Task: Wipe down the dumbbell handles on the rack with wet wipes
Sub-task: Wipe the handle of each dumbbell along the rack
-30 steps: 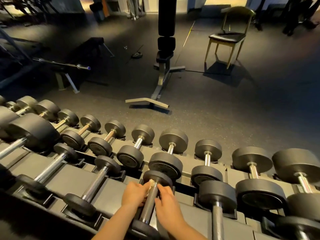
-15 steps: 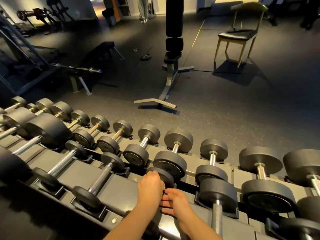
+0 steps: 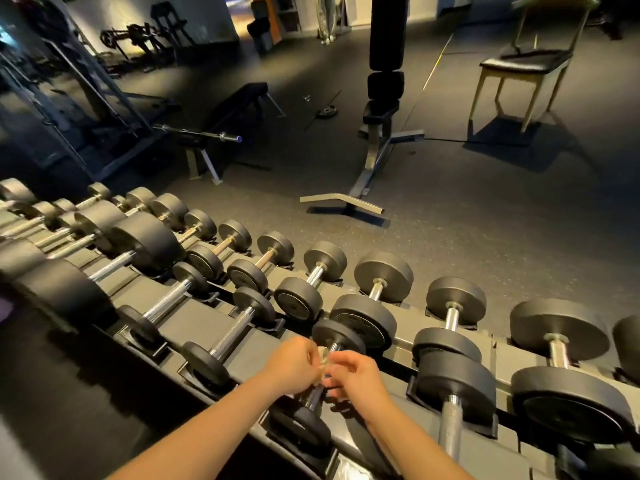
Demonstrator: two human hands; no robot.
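L hand (image 3: 292,367) & R hand (image 3: 356,379): each grip closed on wipe (image 3: 323,358). Wipe's over dumbbell (image 3: 337,336) handle, on rack (image 3: 194,327).

Dumbbell heads (image 3: 367,322) look matt dark rubber, handles (image 3: 166,303) shiny chrome. The lower right handle (image 3: 449,431) is rough, knurled metal. Rack (image 3: 194,325) matt grey metal, floor (image 3: 485,237) speckled matt.

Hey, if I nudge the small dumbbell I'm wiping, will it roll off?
Probably not: the dumbbell has round heads, but they sit in rack cradles. Likely heavy for its size. Left hand and right hand gripping the wipe should steady it.
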